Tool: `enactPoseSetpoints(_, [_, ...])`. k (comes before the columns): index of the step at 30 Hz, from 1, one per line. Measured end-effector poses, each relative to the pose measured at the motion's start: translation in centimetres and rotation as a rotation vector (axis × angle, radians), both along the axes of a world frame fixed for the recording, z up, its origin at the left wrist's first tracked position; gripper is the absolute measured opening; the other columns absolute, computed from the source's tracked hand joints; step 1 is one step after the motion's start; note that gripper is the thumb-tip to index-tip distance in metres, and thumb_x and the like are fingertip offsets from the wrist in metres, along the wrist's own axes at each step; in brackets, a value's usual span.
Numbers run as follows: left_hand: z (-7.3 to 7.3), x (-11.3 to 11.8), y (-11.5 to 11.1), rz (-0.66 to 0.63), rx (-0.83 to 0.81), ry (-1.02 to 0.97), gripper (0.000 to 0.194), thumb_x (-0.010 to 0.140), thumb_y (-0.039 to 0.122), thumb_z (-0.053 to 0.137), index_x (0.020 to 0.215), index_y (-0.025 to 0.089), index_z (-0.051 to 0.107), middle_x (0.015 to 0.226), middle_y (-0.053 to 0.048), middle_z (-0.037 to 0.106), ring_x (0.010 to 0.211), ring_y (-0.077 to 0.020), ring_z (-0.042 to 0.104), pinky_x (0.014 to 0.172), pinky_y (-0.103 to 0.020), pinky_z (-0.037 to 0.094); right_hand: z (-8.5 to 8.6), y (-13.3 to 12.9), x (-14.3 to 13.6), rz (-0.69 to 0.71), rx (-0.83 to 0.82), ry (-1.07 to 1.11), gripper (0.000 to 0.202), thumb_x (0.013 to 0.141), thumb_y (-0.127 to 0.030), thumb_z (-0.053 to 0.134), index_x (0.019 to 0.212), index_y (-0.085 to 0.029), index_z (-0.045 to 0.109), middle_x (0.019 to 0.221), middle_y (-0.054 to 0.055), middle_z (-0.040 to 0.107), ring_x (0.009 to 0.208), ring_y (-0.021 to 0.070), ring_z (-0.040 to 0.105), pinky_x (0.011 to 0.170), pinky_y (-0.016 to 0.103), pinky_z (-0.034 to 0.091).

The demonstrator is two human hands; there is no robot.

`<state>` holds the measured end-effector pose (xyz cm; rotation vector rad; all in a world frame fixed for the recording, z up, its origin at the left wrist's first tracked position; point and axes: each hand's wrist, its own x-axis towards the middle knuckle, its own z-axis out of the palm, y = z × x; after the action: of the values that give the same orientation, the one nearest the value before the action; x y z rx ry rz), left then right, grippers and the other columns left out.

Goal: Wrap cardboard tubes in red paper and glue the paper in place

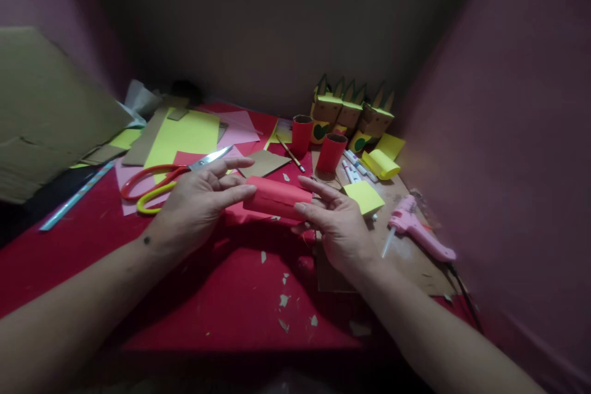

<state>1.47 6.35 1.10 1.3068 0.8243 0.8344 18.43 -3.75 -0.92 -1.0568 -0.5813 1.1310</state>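
Observation:
A red paper-covered tube (276, 197) lies sideways in the air above the red table, with a seam running along its near side. My left hand (201, 200) grips its left end between thumb and fingers. At the right end, my right hand (335, 215) has its thumb on the front and its fingers behind. Two more red tubes stand upright beyond the hands, one at the back (302, 135) and one a little nearer (331, 154). Scissors with red and yellow handles (173, 173) lie beside my left hand, partly hidden by it.
A pink glue gun (418, 228) lies on a cardboard sheet (406, 271) at the right. Behind are markers (355, 166), decorated cardboard boxes (344, 114) and a pencil (290, 154). Yellow paper (189, 135) and a large cardboard piece (50, 111) occupy the left. Paper scraps (283, 300) dot the red table (221, 308).

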Motion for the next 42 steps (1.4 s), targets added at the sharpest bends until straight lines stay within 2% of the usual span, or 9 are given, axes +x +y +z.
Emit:
enactPoseSetpoints(8, [-1.2, 0.5, -0.8, -0.07, -0.002, 0.047, 0.071, 0.065, 0.032, 0.088, 0.13, 0.027, 0.057, 0.083, -0.002, 0.079, 0.069, -0.0216, 0.073, 0.062, -0.028, 0.056, -0.8, 0.0, -0.9, 0.035, 0.027, 0.033, 0.05, 0.059, -0.018, 0.089, 0.106, -0.023, 0.076, 0.09, 0.002, 0.077, 0.069, 0.0135, 0.068, 0.055, 0.023, 0.059])
enactPoseSetpoints(16, [-0.4, 0.0, -1.2, -0.082, 0.134, 0.08, 0.067, 0.07, 0.032, 0.084, 0.131, 0.025, 0.058, 0.077, -0.001, 0.076, 0.065, -0.0198, 0.069, 0.057, -0.026, 0.053, -0.6, -0.2, -0.9, -0.009, 0.01, 0.008, 0.045, 0.061, -0.019, 0.089, 0.105, -0.022, 0.078, 0.087, 0.001, 0.076, 0.06, 0.0106, 0.064, 0.051, 0.022, 0.059])
enactPoseSetpoints(23, [0.1, -0.7, 0.1, 0.081, 0.164, -0.049, 0.046, 0.075, 0.025, 0.077, 0.119, 0.022, 0.064, 0.115, -0.008, 0.07, 0.116, -0.0246, 0.063, 0.076, -0.021, 0.054, -0.4, 0.3, 0.0, -0.02, 0.06, 0.117, 0.04, 0.063, -0.019, 0.088, 0.102, -0.022, 0.077, 0.086, 0.002, 0.074, 0.057, 0.013, 0.069, 0.046, 0.022, 0.059])
enactPoseSetpoints(25, [0.0, -0.6, 0.1, 0.04, 0.146, -0.044, 0.055, 0.076, 0.028, 0.08, 0.127, 0.024, 0.061, 0.128, -0.009, 0.065, 0.122, -0.0271, 0.06, 0.078, -0.022, 0.055, -0.4, 0.4, 0.0, 0.002, 0.074, 0.177, 0.038, 0.064, -0.017, 0.088, 0.1, -0.022, 0.077, 0.09, 0.003, 0.075, 0.064, 0.0139, 0.07, 0.053, 0.024, 0.063])
enactPoseSetpoints(29, [-0.4, -0.4, -0.3, -0.21, 0.161, -0.048, 0.082, 0.071, 0.025, 0.085, 0.143, 0.034, 0.048, 0.142, -0.008, 0.059, 0.118, -0.0297, 0.064, 0.085, -0.032, 0.059, -0.7, 0.3, -0.1, 0.072, 0.062, 0.271, 0.036, 0.064, -0.015, 0.087, 0.098, -0.022, 0.075, 0.096, 0.002, 0.075, 0.071, 0.0143, 0.07, 0.06, 0.026, 0.064])
enactPoseSetpoints(33, [-0.4, -0.6, -0.6, -0.215, 0.317, 0.0, 0.058, 0.074, 0.034, 0.084, 0.128, 0.031, 0.064, 0.135, -0.006, 0.065, 0.116, -0.0292, 0.066, 0.09, -0.033, 0.058, -0.7, 0.2, 0.0, 0.134, 0.004, 0.281, 0.037, 0.062, -0.012, 0.086, 0.096, -0.021, 0.075, 0.083, 0.0, 0.072, 0.068, 0.0133, 0.068, 0.064, 0.028, 0.063])
enactPoseSetpoints(37, [-0.1, -1.0, -0.8, -0.136, 0.471, 0.033, 0.052, 0.074, 0.036, 0.084, 0.123, 0.031, 0.067, 0.122, -0.003, 0.071, 0.112, -0.025, 0.067, 0.099, -0.033, 0.053, -0.4, -0.1, 0.0, 0.118, -0.079, 0.091, 0.043, 0.06, -0.022, 0.086, 0.101, -0.021, 0.073, 0.095, 0.004, 0.071, 0.073, 0.0181, 0.069, 0.06, 0.032, 0.06])
enactPoseSetpoints(39, [0.0, -1.1, -0.8, -0.098, 0.532, 0.054, 0.051, 0.074, 0.036, 0.084, 0.122, 0.032, 0.067, 0.125, -0.002, 0.07, 0.116, -0.0239, 0.065, 0.103, -0.031, 0.049, -0.4, -0.4, -0.1, 0.057, -0.081, -0.189, 0.05, 0.062, -0.029, 0.087, 0.109, -0.023, 0.07, 0.107, 0.006, 0.068, 0.082, 0.0213, 0.068, 0.065, 0.035, 0.059])
enactPoseSetpoints(42, [-0.2, -1.1, -0.8, -0.076, 0.572, 0.092, 0.054, 0.072, 0.041, 0.085, 0.122, 0.03, 0.067, 0.128, -0.003, 0.069, 0.12, -0.0255, 0.062, 0.106, -0.033, 0.048, -0.8, -0.7, -0.4, -0.029, 0.036, -0.634, 0.074, 0.059, -0.03, 0.091, 0.128, -0.031, 0.063, 0.128, 0.008, 0.061, 0.114, 0.0297, 0.061, 0.087, 0.041, 0.056])
